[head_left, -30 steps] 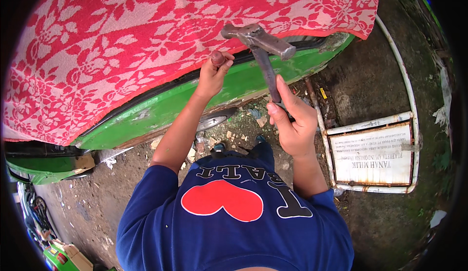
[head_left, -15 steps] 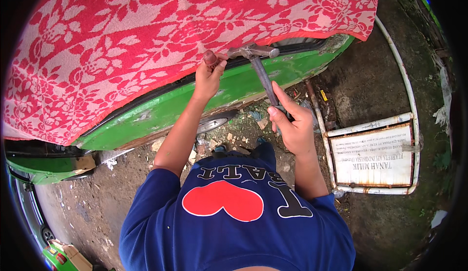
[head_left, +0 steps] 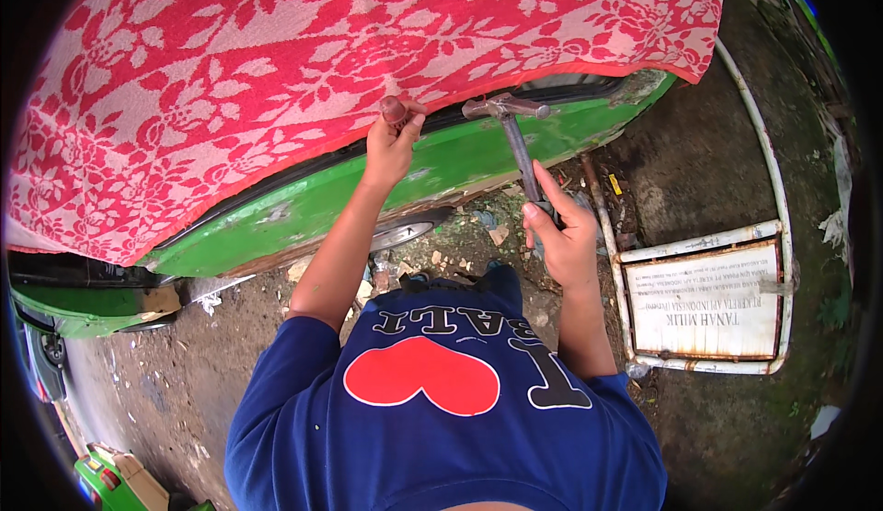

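Note:
My right hand [head_left: 567,240] is closed around the lower handle of a hammer [head_left: 519,146], its metal head up beside the car's edge. To the left, my left hand [head_left: 389,156] grips a short reddish-brown tool with a rounded top [head_left: 394,110]; its lower end is hidden, so its exact kind does not show. Both hands are over the side of a green car body [head_left: 322,200] with scuffed, patchy paint. A red and pink floral cloth [head_left: 303,69] covers the upper part of the car, and the left fingers are at its edge. The hammer head is apart from the reddish-brown tool.
A white sign board [head_left: 704,298] in a rusty white pipe frame [head_left: 763,125] lies at the right. Rubble chips [head_left: 498,234] litter the ground under the car. At left are another green car part [head_left: 92,304] and a green and cream piece [head_left: 124,483].
The hammer head has swung right and slightly down, away from the tool in my left hand. My right hand has shifted a little right and down; the left is nearly still.

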`<state>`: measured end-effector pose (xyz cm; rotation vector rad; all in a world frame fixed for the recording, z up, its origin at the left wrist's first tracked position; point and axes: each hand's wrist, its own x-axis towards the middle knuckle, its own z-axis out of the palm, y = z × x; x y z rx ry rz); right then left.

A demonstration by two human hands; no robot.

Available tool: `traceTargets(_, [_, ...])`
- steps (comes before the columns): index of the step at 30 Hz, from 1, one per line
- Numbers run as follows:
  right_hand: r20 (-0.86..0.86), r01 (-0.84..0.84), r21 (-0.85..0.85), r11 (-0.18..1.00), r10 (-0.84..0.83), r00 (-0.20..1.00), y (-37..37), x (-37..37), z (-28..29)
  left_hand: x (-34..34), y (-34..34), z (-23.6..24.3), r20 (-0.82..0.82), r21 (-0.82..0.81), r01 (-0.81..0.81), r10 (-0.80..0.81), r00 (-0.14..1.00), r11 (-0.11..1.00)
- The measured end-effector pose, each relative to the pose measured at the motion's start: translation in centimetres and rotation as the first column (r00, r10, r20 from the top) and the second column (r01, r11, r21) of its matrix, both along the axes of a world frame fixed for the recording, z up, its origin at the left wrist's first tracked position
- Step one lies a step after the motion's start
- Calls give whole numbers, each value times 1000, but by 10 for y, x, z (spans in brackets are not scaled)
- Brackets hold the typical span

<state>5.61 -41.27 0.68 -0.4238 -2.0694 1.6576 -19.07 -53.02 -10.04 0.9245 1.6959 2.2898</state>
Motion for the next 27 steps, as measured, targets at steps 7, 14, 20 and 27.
traceTargets(7, [31, 4, -72, 997, -1, 1000, 7, 10, -18, 22, -5, 8, 30, 116, 133, -137, 990, 984])
traceTargets(14, [76, 128, -123, 984, -120, 990, 11, 35, -33, 60, 5, -16, -362, -197, 257, -314, 878, 946])
traceTargets(20, [149, 186, -145, 972, -164, 975, 10, 54, -44, 73, 8, -35, -608, -241, 231, -332, 721, 943])
traceTargets(27, [190, 221, -144, 964, -193, 963, 4, 66, -50, 74, 13, -34, -631, -200, 193, -277, 725, 961])
